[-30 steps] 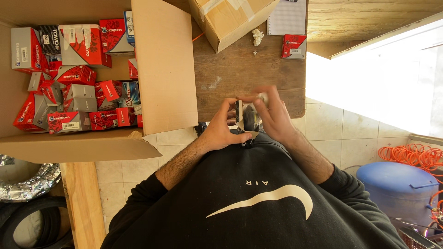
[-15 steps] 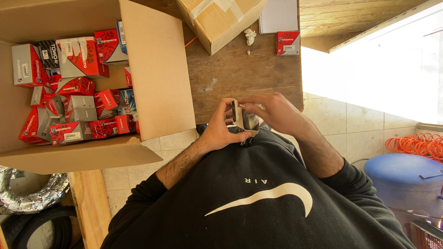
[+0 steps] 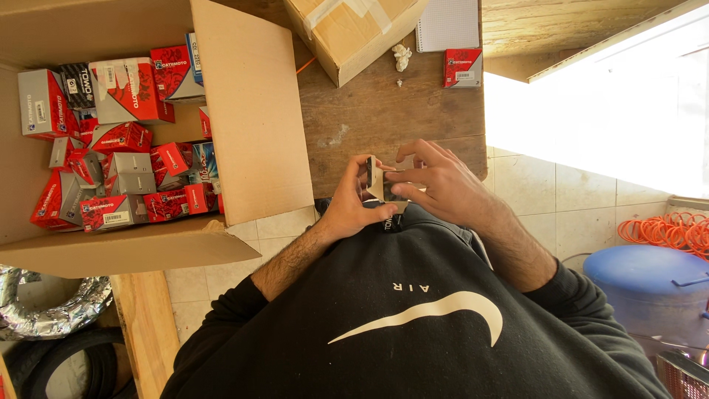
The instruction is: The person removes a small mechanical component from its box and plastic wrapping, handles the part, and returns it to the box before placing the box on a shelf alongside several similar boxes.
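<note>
While you look down over your chest, both of your hands meet at the near edge of the wooden tabletop. Your left hand and your right hand hold together one small box, grey and dark, which sits between the fingers just above your black sweatshirt. Both hands are closed on it, the thumbs and fingertips pressing its sides. Its long axis seems to run away from you, but the fingers hide much of it, so I cannot tell which end points forward.

On your left stands a big open carton with its flaps spread out. Inside it lie many small red and grey boxes, piled without order, most with white label patches. At the far side of the tabletop there is a closed brown carton with tape, just beside a spiral notebook. Near the notebook lies one single red box, and a crumpled white paper lies between it and the brown carton.
</note>
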